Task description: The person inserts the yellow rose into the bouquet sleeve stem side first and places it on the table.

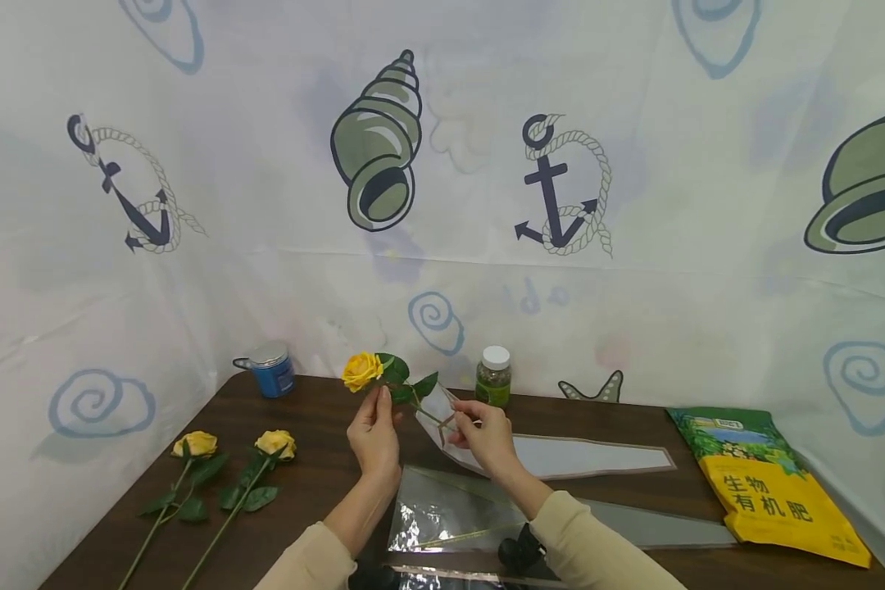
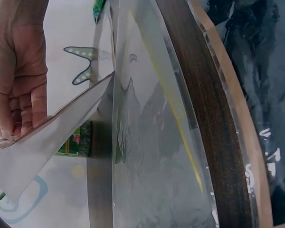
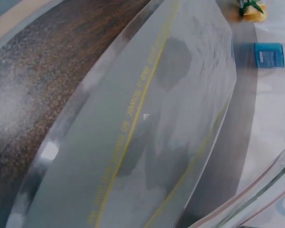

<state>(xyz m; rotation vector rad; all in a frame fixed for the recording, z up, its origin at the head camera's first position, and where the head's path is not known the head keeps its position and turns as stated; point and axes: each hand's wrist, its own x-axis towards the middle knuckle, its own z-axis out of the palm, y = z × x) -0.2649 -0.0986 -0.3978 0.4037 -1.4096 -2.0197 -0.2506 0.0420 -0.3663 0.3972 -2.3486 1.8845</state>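
Observation:
A yellow artificial-looking rose with green leaves is pinched just below its bloom by my left hand. My right hand pinches the open mouth of a long white flower sleeve, whose narrow end lies to the right on the table. The rose's stem slants down to the right into that mouth; its lower end is hidden. In the left wrist view, the right hand's fingertips grip the edge of the sleeve. The right wrist view shows a stem behind the sleeve's clear film.
Two more yellow roses lie at the left of the dark table. Clear and grey flower sleeves lie nearer me. At the back stand a blue tin cup and a white-lidded jar. A yellow-green fertilizer bag lies right.

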